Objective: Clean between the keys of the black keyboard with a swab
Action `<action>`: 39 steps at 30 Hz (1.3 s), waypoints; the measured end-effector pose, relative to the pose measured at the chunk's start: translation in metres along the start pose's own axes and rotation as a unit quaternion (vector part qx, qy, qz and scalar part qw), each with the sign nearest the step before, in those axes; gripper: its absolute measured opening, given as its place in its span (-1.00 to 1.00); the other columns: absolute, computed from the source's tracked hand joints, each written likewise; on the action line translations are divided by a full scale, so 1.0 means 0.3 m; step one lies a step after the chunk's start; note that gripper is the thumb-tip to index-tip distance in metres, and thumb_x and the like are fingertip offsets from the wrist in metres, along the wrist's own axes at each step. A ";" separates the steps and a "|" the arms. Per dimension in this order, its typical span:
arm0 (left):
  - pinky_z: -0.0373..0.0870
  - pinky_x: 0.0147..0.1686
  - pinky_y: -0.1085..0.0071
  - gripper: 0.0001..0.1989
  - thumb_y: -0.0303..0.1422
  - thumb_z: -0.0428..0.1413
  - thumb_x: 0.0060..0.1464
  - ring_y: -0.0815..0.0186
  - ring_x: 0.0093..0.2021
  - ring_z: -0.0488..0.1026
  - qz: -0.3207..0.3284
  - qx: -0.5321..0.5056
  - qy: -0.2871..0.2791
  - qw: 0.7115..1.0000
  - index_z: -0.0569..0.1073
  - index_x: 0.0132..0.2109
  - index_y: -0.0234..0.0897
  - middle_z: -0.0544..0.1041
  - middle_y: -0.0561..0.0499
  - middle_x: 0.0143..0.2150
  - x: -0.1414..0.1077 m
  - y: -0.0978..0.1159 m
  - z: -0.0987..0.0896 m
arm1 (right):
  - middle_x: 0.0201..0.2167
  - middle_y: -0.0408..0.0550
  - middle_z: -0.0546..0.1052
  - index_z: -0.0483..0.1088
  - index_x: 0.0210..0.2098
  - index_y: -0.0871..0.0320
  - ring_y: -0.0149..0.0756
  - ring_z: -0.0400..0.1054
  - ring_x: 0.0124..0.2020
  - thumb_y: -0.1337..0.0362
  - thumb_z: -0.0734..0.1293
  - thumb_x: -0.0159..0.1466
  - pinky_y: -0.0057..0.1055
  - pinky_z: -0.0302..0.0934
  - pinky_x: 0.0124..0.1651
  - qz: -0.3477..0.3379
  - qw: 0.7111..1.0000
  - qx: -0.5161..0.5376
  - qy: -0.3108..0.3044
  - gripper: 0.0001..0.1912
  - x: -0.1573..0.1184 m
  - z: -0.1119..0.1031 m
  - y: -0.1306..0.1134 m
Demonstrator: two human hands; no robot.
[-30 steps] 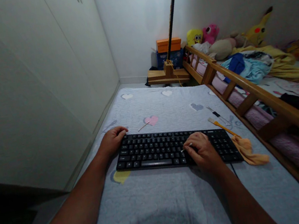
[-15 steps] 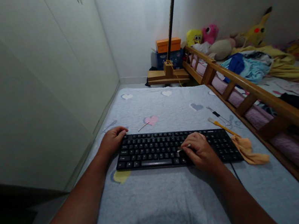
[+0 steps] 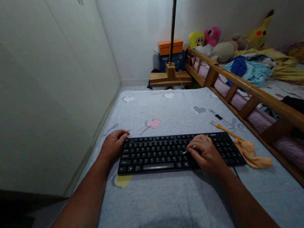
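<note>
A black keyboard (image 3: 149,154) lies on the light blue, heart-patterned cover. My left hand (image 3: 115,141) is closed at the keyboard's upper left corner, steadying it there; its fingertips are partly hidden. Over the right part of the letter keys, my right hand (image 3: 204,152) pinches a thin white cotton swab (image 3: 186,152), whose tip is down at the keys. A second cotton swab (image 3: 144,130) rests on the cover behind the keyboard, beside a pink heart print.
Right of the keyboard lie an orange cloth (image 3: 252,153), a yellow-handled brush (image 3: 226,129) and a thin metal tool with a black band (image 3: 218,117). A wooden bed rail (image 3: 253,89) runs along the right. A pale cabinet (image 3: 45,69) stands left. A pole on a wooden base (image 3: 170,75) stands behind.
My right hand has shifted the cotton swab slightly to the right along the keys. My left hand stays at the keyboard's corner. The view has moved slightly.
</note>
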State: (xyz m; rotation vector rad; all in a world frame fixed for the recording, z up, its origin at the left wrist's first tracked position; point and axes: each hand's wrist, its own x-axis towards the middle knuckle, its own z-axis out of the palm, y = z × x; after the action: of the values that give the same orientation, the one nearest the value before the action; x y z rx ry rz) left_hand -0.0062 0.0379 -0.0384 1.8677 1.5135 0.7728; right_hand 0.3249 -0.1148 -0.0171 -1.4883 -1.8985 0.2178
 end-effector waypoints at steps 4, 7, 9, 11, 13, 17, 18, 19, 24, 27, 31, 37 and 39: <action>0.43 -0.22 0.27 -0.62 -0.13 0.03 0.03 0.11 -0.27 0.51 0.001 -0.011 -0.001 1.000 0.59 -0.21 -0.28 0.62 -0.04 -0.32 0.003 -0.009 0.004 | -0.34 -0.07 0.56 0.48 -0.35 0.08 -0.18 0.33 -0.17 0.34 0.27 0.33 -0.12 0.08 0.02 0.004 1.000 -0.009 0.012 -0.83 0.001 0.003 -0.003; 0.43 -0.23 0.28 -0.63 -0.13 0.03 0.03 0.12 -0.28 0.51 -0.001 -0.016 -0.001 1.000 0.58 -0.21 -0.29 0.62 -0.04 -0.32 0.003 -0.008 0.005 | -0.31 -0.07 0.59 0.50 -0.30 0.07 -0.18 0.34 -0.14 0.34 0.27 0.34 -0.12 0.08 0.03 -0.005 1.000 0.001 0.009 -0.84 0.003 0.011 -0.011; 0.43 -0.23 0.27 -0.64 -0.15 0.03 0.04 0.12 -0.28 0.50 -0.002 -0.017 -0.002 1.000 0.58 -0.21 -0.29 0.62 -0.04 -0.32 0.003 -0.004 0.005 | -0.29 -0.07 0.59 0.50 -0.28 0.07 -0.18 0.33 -0.13 0.35 0.28 0.34 -0.12 0.08 0.04 -0.013 1.000 0.011 -0.002 -0.85 0.005 0.019 -0.017; 0.42 -0.22 0.26 -0.65 -0.16 0.03 0.04 0.12 -0.28 0.50 -0.003 -0.016 -0.002 1.000 0.58 -0.21 -0.29 0.62 -0.04 -0.31 0.002 -0.002 0.006 | -0.28 -0.08 0.60 0.51 -0.27 0.07 -0.18 0.33 -0.13 0.36 0.28 0.34 -0.12 0.07 0.04 -0.015 1.000 0.013 -0.010 -0.85 0.009 0.029 -0.024; 0.42 -0.22 0.26 -0.65 -0.15 0.04 0.04 0.12 -0.28 0.50 -0.003 -0.017 -0.002 1.000 0.58 -0.20 -0.29 0.62 -0.03 -0.31 0.002 -0.003 0.007 | -0.29 -0.09 0.61 0.51 -0.29 0.07 -0.18 0.33 -0.14 0.37 0.29 0.33 -0.11 0.04 0.05 -0.012 1.000 0.005 -0.003 -0.84 0.012 0.037 -0.027; 0.42 -0.21 0.26 -0.66 -0.15 0.03 0.06 0.12 -0.28 0.50 0.000 -0.021 0.000 1.000 0.57 -0.19 -0.28 0.61 -0.02 -0.32 0.003 -0.014 0.009 | -0.32 -0.09 0.60 0.51 -0.31 0.08 -0.18 0.33 -0.16 0.38 0.28 0.32 -0.10 0.02 0.04 -0.003 1.000 -0.013 0.007 -0.84 0.011 0.035 -0.017; 0.42 -0.21 0.26 -0.66 -0.16 0.03 0.06 0.12 -0.28 0.51 0.001 -0.021 0.000 1.000 0.57 -0.19 -0.28 0.62 -0.03 -0.32 0.004 -0.017 0.010 | -0.33 -0.09 0.60 0.51 -0.31 0.08 -0.18 0.33 -0.16 0.38 0.28 0.31 -0.11 0.02 0.03 0.000 1.000 -0.017 0.009 -0.84 0.010 0.032 -0.013; 0.42 -0.21 0.25 -0.65 -0.15 0.04 0.06 0.11 -0.28 0.51 0.002 -0.020 -0.001 1.000 0.57 -0.19 -0.28 0.62 -0.03 -0.32 0.005 -0.021 0.010 | -0.33 -0.08 0.59 0.50 -0.31 0.08 -0.18 0.33 -0.15 0.38 0.28 0.31 -0.11 0.02 0.02 0.004 1.000 -0.020 0.012 -0.84 0.008 0.029 -0.009; 0.42 -0.21 0.25 -0.64 -0.14 0.04 0.05 0.11 -0.27 0.51 0.001 -0.011 -0.002 1.000 0.58 -0.21 -0.28 0.62 -0.04 -0.29 0.008 -0.021 0.007 | -0.31 -0.07 0.59 0.50 -0.32 0.08 -0.17 0.33 -0.14 0.37 0.27 0.31 -0.12 0.04 0.03 0.014 1.000 -0.021 0.015 -0.84 0.004 0.016 0.000; 0.43 -0.21 0.25 -0.65 -0.15 0.04 0.04 0.11 -0.28 0.51 0.000 -0.013 -0.002 1.000 0.58 -0.21 -0.28 0.62 -0.04 -0.30 0.006 -0.012 0.005 | -0.33 -0.08 0.59 0.50 -0.32 0.08 -0.16 0.33 -0.14 0.37 0.28 0.31 -0.11 0.03 0.03 0.014 1.000 -0.021 0.011 -0.84 0.006 0.014 -0.006; 0.43 -0.23 0.25 -0.65 -0.14 0.04 0.03 0.11 -0.30 0.51 -0.003 -0.014 -0.003 1.000 0.58 -0.22 -0.27 0.62 -0.03 -0.34 0.002 -0.003 0.001 | -0.34 -0.07 0.58 0.49 -0.35 0.08 -0.17 0.33 -0.15 0.36 0.26 0.30 -0.12 0.04 0.02 0.008 1.000 -0.023 0.009 -0.83 0.006 0.010 -0.009; 0.42 -0.22 0.26 -0.65 -0.14 0.04 0.03 0.13 -0.31 0.50 -0.007 -0.013 0.000 1.000 0.58 -0.22 -0.28 0.62 -0.02 -0.33 0.001 -0.005 0.003 | -0.37 -0.08 0.55 0.47 -0.37 0.09 -0.19 0.32 -0.17 0.38 0.27 0.28 -0.13 0.05 0.02 0.012 1.000 -0.018 0.005 -0.84 0.001 0.003 -0.016; 0.42 -0.23 0.26 -0.65 -0.14 0.04 0.03 0.13 -0.30 0.50 -0.006 -0.017 0.001 1.000 0.58 -0.22 -0.28 0.61 -0.02 -0.33 0.000 -0.005 0.005 | -0.38 -0.08 0.53 0.46 -0.38 0.10 -0.19 0.32 -0.17 0.38 0.27 0.28 -0.13 0.06 0.03 0.008 1.000 -0.013 0.000 -0.84 0.000 0.001 -0.018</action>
State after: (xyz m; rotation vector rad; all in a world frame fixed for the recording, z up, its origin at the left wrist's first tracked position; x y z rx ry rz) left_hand -0.0060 0.0379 -0.0406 1.8316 1.5020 0.7900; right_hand 0.3204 -0.1164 -0.0146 -1.5209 -1.8971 0.2007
